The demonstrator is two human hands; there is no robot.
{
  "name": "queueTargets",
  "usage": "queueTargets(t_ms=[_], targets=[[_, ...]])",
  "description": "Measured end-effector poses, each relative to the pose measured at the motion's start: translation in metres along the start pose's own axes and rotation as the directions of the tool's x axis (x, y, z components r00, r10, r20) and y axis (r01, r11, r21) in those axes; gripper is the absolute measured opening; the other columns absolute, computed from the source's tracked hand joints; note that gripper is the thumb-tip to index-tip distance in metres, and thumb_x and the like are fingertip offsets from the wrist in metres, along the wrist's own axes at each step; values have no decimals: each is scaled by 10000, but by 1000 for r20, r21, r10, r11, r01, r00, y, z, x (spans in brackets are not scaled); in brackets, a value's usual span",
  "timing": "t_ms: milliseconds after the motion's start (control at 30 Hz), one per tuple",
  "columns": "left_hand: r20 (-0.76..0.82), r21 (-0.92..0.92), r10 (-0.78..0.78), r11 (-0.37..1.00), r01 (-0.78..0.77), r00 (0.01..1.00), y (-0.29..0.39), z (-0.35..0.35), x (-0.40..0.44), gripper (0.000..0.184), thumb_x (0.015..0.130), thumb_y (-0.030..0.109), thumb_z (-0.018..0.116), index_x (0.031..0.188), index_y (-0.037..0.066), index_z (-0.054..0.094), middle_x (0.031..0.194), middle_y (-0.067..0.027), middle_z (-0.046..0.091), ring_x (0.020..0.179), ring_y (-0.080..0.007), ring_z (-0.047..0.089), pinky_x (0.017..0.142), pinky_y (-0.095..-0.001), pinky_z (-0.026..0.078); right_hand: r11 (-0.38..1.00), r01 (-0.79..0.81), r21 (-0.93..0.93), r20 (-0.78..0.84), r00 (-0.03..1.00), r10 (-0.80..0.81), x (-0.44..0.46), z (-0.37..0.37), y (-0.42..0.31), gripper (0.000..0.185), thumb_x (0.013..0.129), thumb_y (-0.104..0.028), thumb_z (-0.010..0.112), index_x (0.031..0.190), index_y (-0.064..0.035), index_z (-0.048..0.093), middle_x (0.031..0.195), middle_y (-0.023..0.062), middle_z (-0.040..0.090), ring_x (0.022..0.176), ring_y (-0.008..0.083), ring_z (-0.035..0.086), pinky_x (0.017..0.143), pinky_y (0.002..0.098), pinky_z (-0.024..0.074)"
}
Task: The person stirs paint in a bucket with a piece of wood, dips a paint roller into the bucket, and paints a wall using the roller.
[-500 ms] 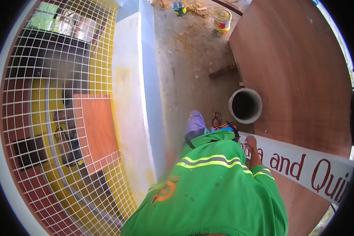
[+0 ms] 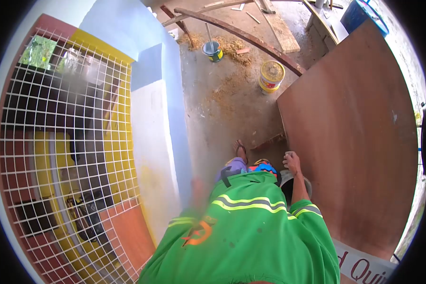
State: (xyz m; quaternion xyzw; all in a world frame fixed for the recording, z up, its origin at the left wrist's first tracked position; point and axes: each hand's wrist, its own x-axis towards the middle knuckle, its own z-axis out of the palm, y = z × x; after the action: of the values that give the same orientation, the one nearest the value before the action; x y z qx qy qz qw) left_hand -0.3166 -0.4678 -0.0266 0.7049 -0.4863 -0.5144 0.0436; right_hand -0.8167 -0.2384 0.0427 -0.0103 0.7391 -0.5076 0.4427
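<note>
My right hand point(image 2: 292, 162) hangs at my right side, next to the edge of a large brown board point(image 2: 350, 142) and above a grey round pipe point(image 2: 304, 183). Its fingers are loosely curled; whether anything is in them cannot be made out. My left hand point(image 2: 199, 188) is a smear at my left side, near the white and pale blue wall point(image 2: 151, 137). A sandalled foot point(image 2: 240, 149) shows on the concrete floor in front of me.
Ahead stand a paint can point(image 2: 213, 53) with a stick in it and a yellow-lidded bucket point(image 2: 271, 78). A long curved beam point(image 2: 251, 40) crosses beyond them, near a plank point(image 2: 280, 33) and a blue drum point(image 2: 359, 16). White mesh point(image 2: 66, 156) covers the left side.
I have moved forward: the pipe and lettered sign have slid back toward me, and the can and bucket are closer. My right hand has swung forward; the other foot now leads.
</note>
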Motion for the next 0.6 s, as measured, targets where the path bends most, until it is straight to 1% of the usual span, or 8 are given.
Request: queueTargets(t_ms=[33,67,100,133,200,267,533,600], targets=[[-2,480,407,802,-356,914,8,-8,63,379,971,290,501,1008,-38,686,871,-130,724,745,-178,662,665,-342,521,995,-101,-15,-14,995,100,-3,-4,15,206,945,-168,571,1119,-58,588,888,52,610,661,134,596,530,258,474],[-49,491,584,721,-490,810,66,-20,88,357,998,287,488,1008,-20,670,880,-110,723,733,-170,652,676,-330,525,986,-150,-68,-56,988,147,-2,-9,43,209,937,-182,573,1104,-58,596,886,63,620,675,153,610,541,275,492],[-109,256,429,884,-391,897,128,-26,118,360,1029,306,460,1024,-1,647,908,-104,729,757,-172,656,686,-328,528,978,-175,-117,-103,981,163,8,-12,58,213,929,-196,575,1088,-58,604,885,75,630,690,172,624,552,291,509],[-104,72,370,929,-364,923,221,-34,100,380,1002,297,471,900,-23,649,953,-225,712,894,-336,696,805,-440,533,964,-248,-101,-120,964,235,7,-13,59,196,921,-198,575,1044,-53,618,870,82,637,709,181,632,584,309,524],[-131,33,485,874,-485,865,322,-44,132,410,1029,326,463,910,-23,644,951,-180,726,887,-277,707,787,-390,545,937,-273,-219,-147,958,245,14,-22,88,213,903,-213,581,989,-31,649,864,109,665,754,204,653,663,353,543],[-111,-253,498,823,-509,860,443,-40,92,410,1053,342,460,918,-6,631,914,-126,719,871,-225,698,807,-359,542,882,-217,-419,-176,972,155,31,-27,107,269,887,-231,591,988,-1,687,913,151,706,820,231,677,744,390,541],[-118,-352,771,557,-752,626,712,-13,33,238,1060,252,472,998,60,597,991,-101,692,954,-195,666,934,-359,512,858,9,-513,-54,998,-43,231,-29,-2,223,822,-202,609,856,-15,726,819,161,696,765,206,667,698,419,571],[-154,-393,770,527,-754,619,757,-7,15,205,1055,218,466,1025,60,591,1005,-106,687,967,-199,662,944,-367,508,978,-114,-174,-58,993,105,282,-35,-109,185,884,-140,588,1017,-31,655,829,104,667,684,188,645,582,347,548]])
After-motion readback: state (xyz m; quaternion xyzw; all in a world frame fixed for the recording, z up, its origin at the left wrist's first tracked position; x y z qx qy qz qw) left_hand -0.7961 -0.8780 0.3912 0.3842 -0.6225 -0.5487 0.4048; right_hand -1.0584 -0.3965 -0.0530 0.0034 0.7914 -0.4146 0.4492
